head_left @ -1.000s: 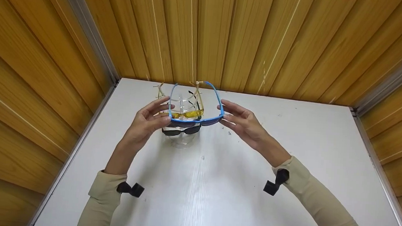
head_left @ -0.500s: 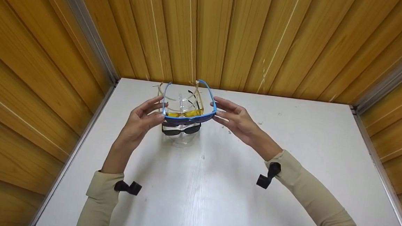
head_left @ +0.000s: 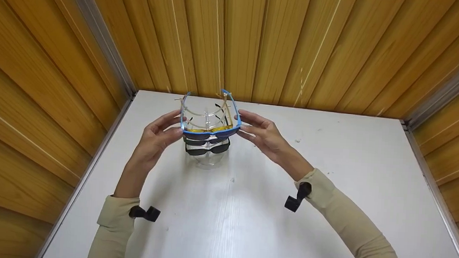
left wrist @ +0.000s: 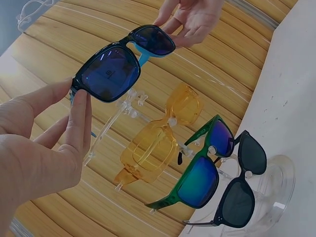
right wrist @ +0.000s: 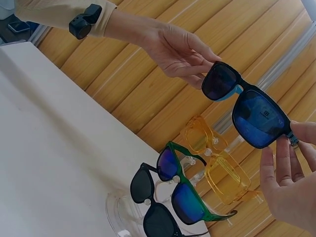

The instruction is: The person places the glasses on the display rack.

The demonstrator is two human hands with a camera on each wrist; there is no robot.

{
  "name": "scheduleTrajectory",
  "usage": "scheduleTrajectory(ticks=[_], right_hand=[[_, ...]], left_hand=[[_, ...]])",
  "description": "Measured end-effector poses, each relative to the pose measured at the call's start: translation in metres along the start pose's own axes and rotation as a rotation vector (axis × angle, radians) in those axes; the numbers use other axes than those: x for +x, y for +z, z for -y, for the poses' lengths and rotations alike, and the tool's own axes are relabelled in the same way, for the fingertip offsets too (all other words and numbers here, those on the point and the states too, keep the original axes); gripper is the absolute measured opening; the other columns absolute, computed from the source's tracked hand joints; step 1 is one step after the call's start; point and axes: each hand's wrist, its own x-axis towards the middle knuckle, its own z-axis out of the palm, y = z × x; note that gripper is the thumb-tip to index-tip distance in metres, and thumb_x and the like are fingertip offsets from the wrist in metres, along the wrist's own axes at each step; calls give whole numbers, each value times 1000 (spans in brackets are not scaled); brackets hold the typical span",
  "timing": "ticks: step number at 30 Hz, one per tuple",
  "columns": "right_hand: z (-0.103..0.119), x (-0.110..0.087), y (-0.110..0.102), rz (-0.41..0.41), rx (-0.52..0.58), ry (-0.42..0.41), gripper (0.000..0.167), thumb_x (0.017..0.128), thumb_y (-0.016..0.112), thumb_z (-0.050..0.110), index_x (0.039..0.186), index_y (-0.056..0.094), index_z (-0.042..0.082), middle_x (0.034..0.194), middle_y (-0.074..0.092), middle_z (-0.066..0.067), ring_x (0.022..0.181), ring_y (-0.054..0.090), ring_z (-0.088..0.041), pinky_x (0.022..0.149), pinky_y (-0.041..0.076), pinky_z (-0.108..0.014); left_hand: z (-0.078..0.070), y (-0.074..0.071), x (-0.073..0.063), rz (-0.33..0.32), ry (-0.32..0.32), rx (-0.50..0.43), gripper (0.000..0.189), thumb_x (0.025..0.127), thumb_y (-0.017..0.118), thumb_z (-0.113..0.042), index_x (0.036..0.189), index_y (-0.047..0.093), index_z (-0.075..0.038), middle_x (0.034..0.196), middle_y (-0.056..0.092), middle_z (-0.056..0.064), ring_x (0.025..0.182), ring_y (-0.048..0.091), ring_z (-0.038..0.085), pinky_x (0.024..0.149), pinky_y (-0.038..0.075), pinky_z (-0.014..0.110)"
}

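Both hands hold up a pair of sunglasses (left wrist: 109, 74) with a black front, dark blue lenses and bright blue temples, unfolded. My left hand (head_left: 154, 140) pinches it by the hinge at one end, thumb below the fingers. At the other end my right hand (head_left: 264, 137) pinches the frame near the hinge. Below and behind stands a clear display stand (left wrist: 284, 192) carrying three more pairs: yellow glasses (left wrist: 150, 148) on top, green-framed sunglasses (left wrist: 198, 181) under them, and black sunglasses (left wrist: 236, 202) lowest. In the head view the held pair overlaps the yellow one.
The stand is on a white table (head_left: 256, 210), near its back edge. Wood-patterned panels (head_left: 242, 42) rise behind and on both sides, with grey metal strips at the corners. Black camera mounts (head_left: 144, 213) sit on both sleeves.
Both hands have carried the blue-templed sunglasses leftward and slightly back, from right of the stand to over its upper part. The grip on both ends is the same.
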Motion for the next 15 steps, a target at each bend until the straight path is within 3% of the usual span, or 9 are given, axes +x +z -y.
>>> scheduleTrajectory(ticks=[5, 9, 15], right_hand=[[0, 7, 3, -11, -11, -8, 49, 98, 62, -2, 146, 53, 2, 142, 59, -11, 138, 54, -32, 116, 47, -44], [1, 12, 7, -28, -20, -6, 49, 98, 62, -1, 146, 53, 1, 149, 54, -17, 129, 62, -25, 117, 47, -44], [4, 20, 9, -41, -17, -12, 48, 99, 61, -2, 146, 52, 0, 153, 50, -20, 144, 47, -38, 118, 46, -44]], left_hand=[[-1, -4, 3, -2, 5, -20, 56, 93, 70, -1, 146, 53, -6, 131, 63, 4, 118, 65, 17, 107, 54, 32], [-3, -7, 8, -5, 7, -28, 54, 95, 69, -1, 146, 52, -4, 132, 62, 4, 127, 61, 24, 108, 53, 31], [-5, -9, 17, -24, -21, -28, 56, 94, 72, -6, 146, 53, -8, 135, 59, 5, 131, 58, 26, 108, 53, 29]])
